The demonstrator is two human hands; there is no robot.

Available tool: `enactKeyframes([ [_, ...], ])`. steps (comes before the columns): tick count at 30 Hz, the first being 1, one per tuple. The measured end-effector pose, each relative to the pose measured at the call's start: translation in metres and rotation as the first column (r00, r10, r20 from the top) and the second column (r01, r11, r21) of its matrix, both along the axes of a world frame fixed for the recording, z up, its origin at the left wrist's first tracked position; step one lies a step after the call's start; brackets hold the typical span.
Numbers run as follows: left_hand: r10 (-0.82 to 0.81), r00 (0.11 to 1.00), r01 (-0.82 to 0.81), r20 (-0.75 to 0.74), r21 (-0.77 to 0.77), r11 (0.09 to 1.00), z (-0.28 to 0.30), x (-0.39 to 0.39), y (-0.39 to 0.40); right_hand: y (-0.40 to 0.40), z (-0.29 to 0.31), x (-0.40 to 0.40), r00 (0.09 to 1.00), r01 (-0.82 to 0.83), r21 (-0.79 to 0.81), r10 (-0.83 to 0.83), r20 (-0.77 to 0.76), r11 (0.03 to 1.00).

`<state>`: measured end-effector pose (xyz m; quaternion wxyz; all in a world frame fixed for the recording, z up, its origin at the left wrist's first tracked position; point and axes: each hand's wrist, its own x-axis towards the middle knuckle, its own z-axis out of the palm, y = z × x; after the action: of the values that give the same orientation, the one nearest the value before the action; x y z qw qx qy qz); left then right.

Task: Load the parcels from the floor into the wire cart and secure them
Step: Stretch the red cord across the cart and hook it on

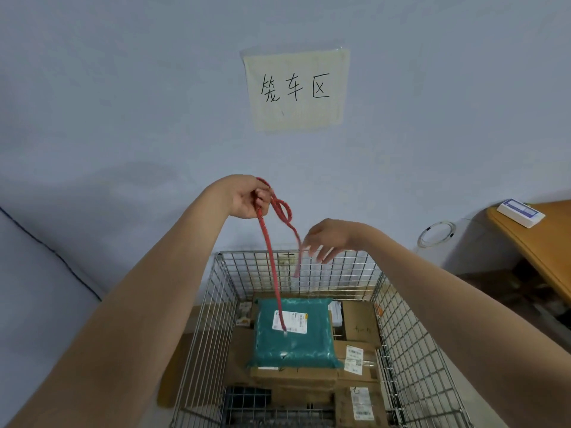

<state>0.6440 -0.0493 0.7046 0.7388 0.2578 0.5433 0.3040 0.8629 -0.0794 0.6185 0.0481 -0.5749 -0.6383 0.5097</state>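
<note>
My left hand [247, 197] is raised above the wire cart [398, 332] and grips a red rope [272, 267] that loops beside the fingers. One end of the rope hangs down over the teal parcel [293, 344]. The other end dangles blurred next to my right hand [327, 239], whose fingers are spread and hold nothing. The teal parcel lies on top of several brown cardboard boxes [355, 356] inside the cart.
A paper sign [296, 91] with handwriting is taped to the wall behind the cart. A wooden table [537, 242] with a small white box [520, 212] stands at the right. A coiled white cable [435, 233] hangs on the wall.
</note>
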Motion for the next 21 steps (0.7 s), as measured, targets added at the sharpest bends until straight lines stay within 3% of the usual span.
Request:
enactKeyframes([
  [2, 0.096, 0.982, -0.093, 0.16, -0.023, 0.995, 0.004, 0.008, -0.001, -0.006, 0.008, -0.015, 0.983, -0.166, -0.069, 0.16, -0.086, 0.984],
  [6, 0.302, 0.895, -0.298, 0.327, -0.064, 0.952, 0.009, 0.027, -0.001, -0.006, 0.022, -0.035, 0.954, -0.221, -0.017, 0.213, -0.213, 0.975],
  [8, 0.388, 0.849, -0.388, 0.358, -0.075, 0.919, 0.008, 0.034, 0.001, -0.008, 0.028, -0.038, 0.94, -0.167, 0.015, 0.164, -0.3, 0.986],
  [10, 0.39, 0.845, -0.392, 0.365, -0.072, 0.917, 0.005, 0.036, 0.0, -0.01, 0.035, -0.039, 0.916, 0.007, 0.071, 0.022, -0.399, 0.997],
  [13, 0.25, 0.939, -0.251, 0.234, -0.025, 0.968, 0.002, 0.025, -0.002, -0.006, 0.042, -0.032, 0.939, 0.233, 0.297, -0.136, -0.315, 0.926],
  [15, 0.14, 0.99, -0.14, 0.022, 0.014, 0.99, -0.001, 0.011, -0.002, -0.001, 0.046, -0.021, 0.978, 0.201, 0.467, -0.15, -0.144, 0.861],
  [18, 0.059, 0.974, -0.046, -0.221, 0.063, 0.997, -0.004, -0.015, 0.001, 0.004, 0.056, -0.001, 0.983, 0.171, 0.533, -0.176, -0.041, 0.829],
  [21, 0.084, 0.984, -0.078, -0.154, 0.045, 0.996, -0.012, -0.036, 0.004, 0.011, 0.067, 0.017, 0.966, 0.165, 0.599, -0.251, 0.063, 0.784],
])
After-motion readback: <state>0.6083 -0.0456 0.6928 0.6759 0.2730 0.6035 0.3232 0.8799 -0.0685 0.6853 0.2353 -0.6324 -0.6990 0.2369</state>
